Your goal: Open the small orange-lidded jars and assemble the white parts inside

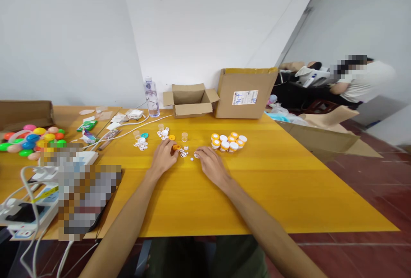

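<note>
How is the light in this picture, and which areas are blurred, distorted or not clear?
Head view: soft, even light on the plain white wall; wide-angle stretching toward the sides; small white plastic parts lacking fine detail; square pixel blocks over the flat, dark-edged device at lower left; person in white shirt slightly soft at far right.

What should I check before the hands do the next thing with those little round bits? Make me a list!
1. Both hands free: not ok; the left hand has an orange piece at its fingertips.
2. White round piece gripped by the right hand: cannot tell, fingers partly cover it.
3. Small white disc on the table: ok, between the hands.
4. Clear little cup standing: ok.
5. Water bottle upright: ok.
6. Open box empty: cannot tell.
</note>
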A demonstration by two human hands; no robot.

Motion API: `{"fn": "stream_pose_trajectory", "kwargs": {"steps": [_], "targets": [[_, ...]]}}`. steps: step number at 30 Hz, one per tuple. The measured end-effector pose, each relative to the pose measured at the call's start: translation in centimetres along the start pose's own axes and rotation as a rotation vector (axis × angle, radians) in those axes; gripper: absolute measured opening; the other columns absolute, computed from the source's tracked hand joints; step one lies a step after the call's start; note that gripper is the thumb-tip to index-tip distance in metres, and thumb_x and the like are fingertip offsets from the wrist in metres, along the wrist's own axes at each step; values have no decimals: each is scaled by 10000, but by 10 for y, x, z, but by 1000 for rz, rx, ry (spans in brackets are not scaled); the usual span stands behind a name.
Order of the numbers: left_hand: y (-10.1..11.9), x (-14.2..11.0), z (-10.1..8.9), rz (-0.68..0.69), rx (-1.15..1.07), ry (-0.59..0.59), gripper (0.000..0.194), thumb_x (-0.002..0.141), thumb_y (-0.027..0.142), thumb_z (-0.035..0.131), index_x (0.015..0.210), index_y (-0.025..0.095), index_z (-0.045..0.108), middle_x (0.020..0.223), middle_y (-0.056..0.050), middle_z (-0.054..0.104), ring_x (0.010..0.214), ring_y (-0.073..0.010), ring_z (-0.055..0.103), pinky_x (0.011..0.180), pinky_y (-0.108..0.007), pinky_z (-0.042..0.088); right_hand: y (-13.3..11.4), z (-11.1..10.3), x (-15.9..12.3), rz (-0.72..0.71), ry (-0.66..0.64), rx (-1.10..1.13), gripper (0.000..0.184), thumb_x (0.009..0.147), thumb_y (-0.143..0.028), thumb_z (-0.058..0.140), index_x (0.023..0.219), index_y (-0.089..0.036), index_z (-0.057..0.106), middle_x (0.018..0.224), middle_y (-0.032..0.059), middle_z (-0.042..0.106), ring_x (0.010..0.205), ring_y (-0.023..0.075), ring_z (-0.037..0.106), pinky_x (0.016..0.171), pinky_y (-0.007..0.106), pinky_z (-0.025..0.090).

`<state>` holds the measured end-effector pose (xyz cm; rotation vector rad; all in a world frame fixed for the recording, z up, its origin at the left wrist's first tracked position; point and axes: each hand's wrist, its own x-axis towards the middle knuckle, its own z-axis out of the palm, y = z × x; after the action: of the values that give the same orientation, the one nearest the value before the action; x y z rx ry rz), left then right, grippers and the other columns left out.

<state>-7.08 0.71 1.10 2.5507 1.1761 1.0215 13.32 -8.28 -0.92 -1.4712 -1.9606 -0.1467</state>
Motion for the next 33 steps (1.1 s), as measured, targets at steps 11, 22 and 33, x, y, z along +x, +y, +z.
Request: {"fn": "stream_pose_trajectory", "kwargs": {"steps": [11, 22, 33], "targets": [[7, -3, -2, 74, 11, -58, 161, 842, 163, 563, 975, 241, 609, 1037, -71, 631, 1033, -263, 602, 924, -405, 510, 1, 2, 0, -20, 5, -35, 325, 899, -3, 466, 955, -242, 679, 994, 73, 675, 933, 223, 611, 828, 345, 519], [16, -6, -4, 218, -27, -163, 141, 944, 255, 521, 992, 253, 654, 1061, -56, 640, 1061, -243, 571, 990, -422, 478, 0, 0, 1, -17, 10, -75, 293, 944, -57, 437, 929, -245, 660, 964, 69, 669, 876, 220, 600, 791, 341, 506], [16, -7, -3, 229, -17, -159, 122, 951, 276, 527, 980, 253, 643, 1058, -58, 639, 1045, -243, 568, 976, -420, 478, -1, -3, 0, -31, -2, -81, 300, 935, -46, 434, 948, -247, 657, 983, 72, 664, 895, 220, 599, 794, 335, 501]]}}
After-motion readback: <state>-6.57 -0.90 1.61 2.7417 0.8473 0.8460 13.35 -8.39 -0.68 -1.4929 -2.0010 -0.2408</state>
